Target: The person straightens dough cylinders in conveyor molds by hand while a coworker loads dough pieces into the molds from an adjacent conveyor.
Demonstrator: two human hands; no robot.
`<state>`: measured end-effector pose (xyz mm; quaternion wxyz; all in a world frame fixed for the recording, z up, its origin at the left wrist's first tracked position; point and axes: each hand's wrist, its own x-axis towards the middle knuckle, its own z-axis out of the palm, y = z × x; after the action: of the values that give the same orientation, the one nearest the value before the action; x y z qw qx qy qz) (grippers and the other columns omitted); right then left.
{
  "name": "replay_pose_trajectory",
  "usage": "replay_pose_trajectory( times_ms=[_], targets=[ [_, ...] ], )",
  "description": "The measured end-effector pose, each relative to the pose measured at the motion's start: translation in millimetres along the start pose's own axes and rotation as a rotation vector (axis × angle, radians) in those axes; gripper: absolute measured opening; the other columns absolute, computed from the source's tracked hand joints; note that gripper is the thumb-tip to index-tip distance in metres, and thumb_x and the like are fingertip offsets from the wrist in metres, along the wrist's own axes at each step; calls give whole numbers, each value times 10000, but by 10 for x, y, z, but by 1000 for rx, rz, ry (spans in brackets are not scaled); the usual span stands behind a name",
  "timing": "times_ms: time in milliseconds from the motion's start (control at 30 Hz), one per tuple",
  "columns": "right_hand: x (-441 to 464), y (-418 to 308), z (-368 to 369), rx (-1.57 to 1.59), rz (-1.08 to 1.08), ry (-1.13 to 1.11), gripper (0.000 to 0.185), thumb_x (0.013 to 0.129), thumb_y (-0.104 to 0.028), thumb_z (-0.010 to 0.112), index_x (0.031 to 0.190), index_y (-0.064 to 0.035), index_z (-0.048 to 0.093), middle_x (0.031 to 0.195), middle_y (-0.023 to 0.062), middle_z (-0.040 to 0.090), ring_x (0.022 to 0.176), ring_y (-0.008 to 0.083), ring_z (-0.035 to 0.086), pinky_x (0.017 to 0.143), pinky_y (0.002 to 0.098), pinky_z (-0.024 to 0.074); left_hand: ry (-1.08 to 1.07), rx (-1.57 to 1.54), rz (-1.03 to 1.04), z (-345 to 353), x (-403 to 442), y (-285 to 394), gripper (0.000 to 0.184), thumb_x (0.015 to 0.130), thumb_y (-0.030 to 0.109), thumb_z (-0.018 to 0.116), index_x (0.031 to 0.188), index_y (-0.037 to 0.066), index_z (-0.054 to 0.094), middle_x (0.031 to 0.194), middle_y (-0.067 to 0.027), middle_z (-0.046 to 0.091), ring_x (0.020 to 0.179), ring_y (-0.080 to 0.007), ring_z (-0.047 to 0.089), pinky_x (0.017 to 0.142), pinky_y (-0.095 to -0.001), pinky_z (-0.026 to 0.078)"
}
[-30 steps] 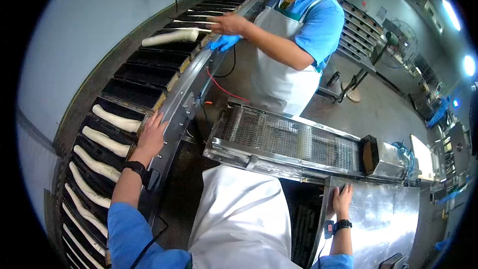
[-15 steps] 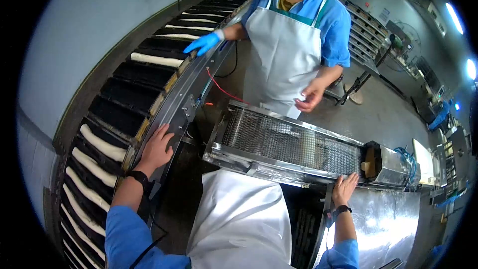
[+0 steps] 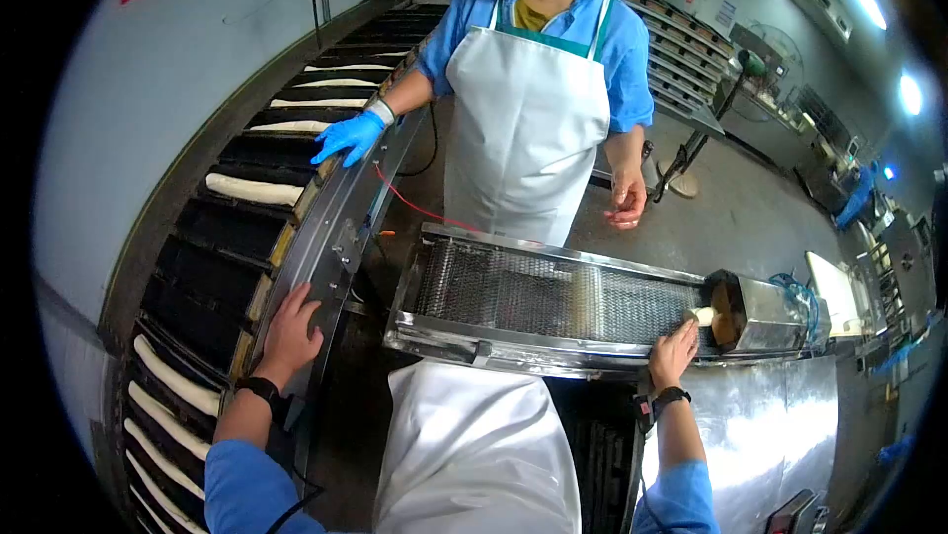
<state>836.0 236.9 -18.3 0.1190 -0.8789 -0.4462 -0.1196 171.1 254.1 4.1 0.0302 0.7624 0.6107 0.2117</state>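
My left hand (image 3: 293,328) lies on the metal side rail (image 3: 314,272) of the long conveyor, fingers outstretched and holding nothing. Beside it run black trays (image 3: 202,262), some with long pale dough strips (image 3: 173,420) in them. At the near edge of a short mesh belt (image 3: 533,287), my right hand (image 3: 674,351) rests with its fingers extended. A small pale dough piece (image 3: 703,317) pokes out of the metal housing (image 3: 770,312) right by those fingertips; whether they touch it I cannot tell.
Across the mesh belt stands a co-worker in a white apron (image 3: 528,129), a blue-gloved hand (image 3: 351,139) on the conveyor rail and a bare hand (image 3: 626,200) hanging down. A shiny metal table (image 3: 760,435) is at the right. Racks (image 3: 671,50) stand behind.
A dough piece now shows at the housing opening near my right hand. The co-worker's bare hand has dropped to their side. My hands stay in about the same places while the view shifts.
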Motion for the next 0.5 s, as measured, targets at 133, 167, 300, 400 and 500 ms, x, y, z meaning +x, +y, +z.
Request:
replay_pose_trajectory(
  times_ms=[133, 167, 300, 400, 500],
  targets=[
    [22, -21, 5, 119, -87, 54, 723, 835, -59, 429, 1486, 3, 120, 1559, 152, 159, 1438, 294, 174, 1142, 464, 185, -9, 7, -29, 7, -38, -5, 425, 735, 90, 601, 1147, -11, 587, 1429, -199, 377, 1346, -343, 334, 1089, -434, 329],
    [43, -8, 45, 119, -89, 55, 723, 835, -59, 429, 1486, 3, 120, 1559, 152, 159, 1438, 294, 174, 1142, 464, 185, -8, 6, -31, 17, -43, -16, 425, 735, 90, 601, 1147, -11, 587, 1429, -199, 377, 1346, -343, 334, 1089, -434, 329],
    [94, -32, -6, 97, -197, 76, 684, 824, -15, 413, 1474, -29, 202, 1547, 126, 211, 1433, 319, 178, 1137, 498, 181, -4, 22, -24, -33, -40, 56, 422, 738, 86, 597, 1148, -9, 586, 1422, -194, 387, 1339, -343, 345, 1084, -428, 338],
    [142, -103, -82, -27, -239, -40, 608, 827, -14, 421, 1426, -52, 324, 1515, 105, 290, 1424, 331, 196, 1131, 529, 177, 4, 29, -23, -50, -68, 51, 415, 736, 83, 600, 1141, -7, 592, 1414, -191, 399, 1333, -339, 355, 1082, -423, 344],
    [279, -167, -226, -149, -313, -97, 524, 833, -49, 462, 1354, -78, 422, 1445, 93, 383, 1396, 324, 253, 1110, 564, 198, 42, 18, -16, 69, -38, 4, 406, 740, 86, 601, 1135, -6, 598, 1410, -183, 408, 1330, -330, 360, 1081, -417, 346]
  ],
)
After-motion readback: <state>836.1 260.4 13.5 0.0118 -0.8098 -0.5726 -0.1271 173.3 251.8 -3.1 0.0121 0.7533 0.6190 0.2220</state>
